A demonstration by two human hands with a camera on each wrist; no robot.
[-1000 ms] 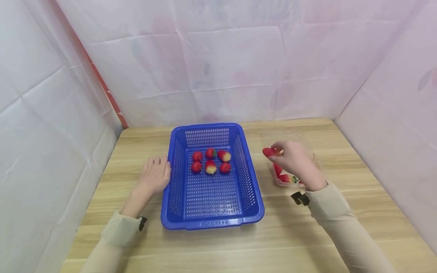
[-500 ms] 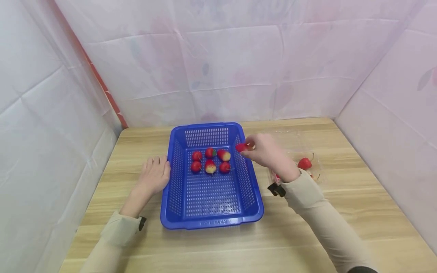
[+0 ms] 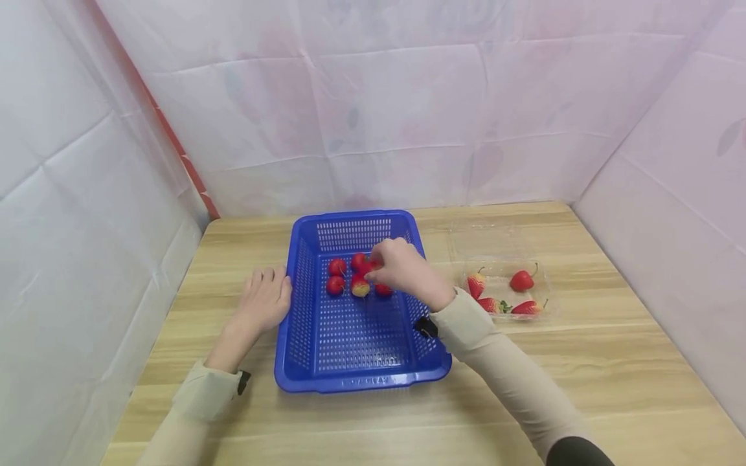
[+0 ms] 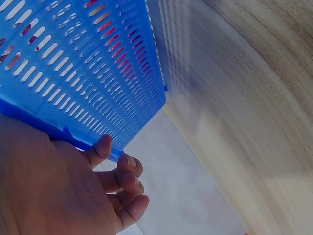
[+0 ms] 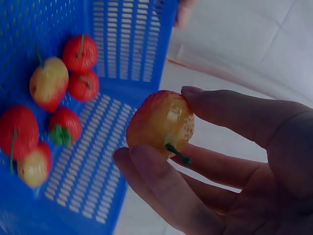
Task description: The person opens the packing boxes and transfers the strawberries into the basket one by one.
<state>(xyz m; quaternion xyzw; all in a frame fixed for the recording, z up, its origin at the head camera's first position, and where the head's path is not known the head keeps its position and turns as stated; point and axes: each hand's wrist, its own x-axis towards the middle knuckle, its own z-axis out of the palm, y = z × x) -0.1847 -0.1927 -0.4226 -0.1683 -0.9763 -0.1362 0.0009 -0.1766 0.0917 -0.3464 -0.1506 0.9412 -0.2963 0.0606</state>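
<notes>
While the right hand pinches a red-and-yellow fruit over the blue basket, six fruits lie inside and four strawberries sit in the clear box; transfer judged past halfway. The left hand rests against the basket, fingers relaxed.

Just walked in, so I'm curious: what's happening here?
A person's right hand holds a green-stemmed, rounded, red-and-yellow fruit over a blue, rectangular, slotted plastic basket. Six small red or red-and-yellow fruits lie inside. The left hand rests at the rim. Four more fruits sit in a clear plastic box.
</notes>
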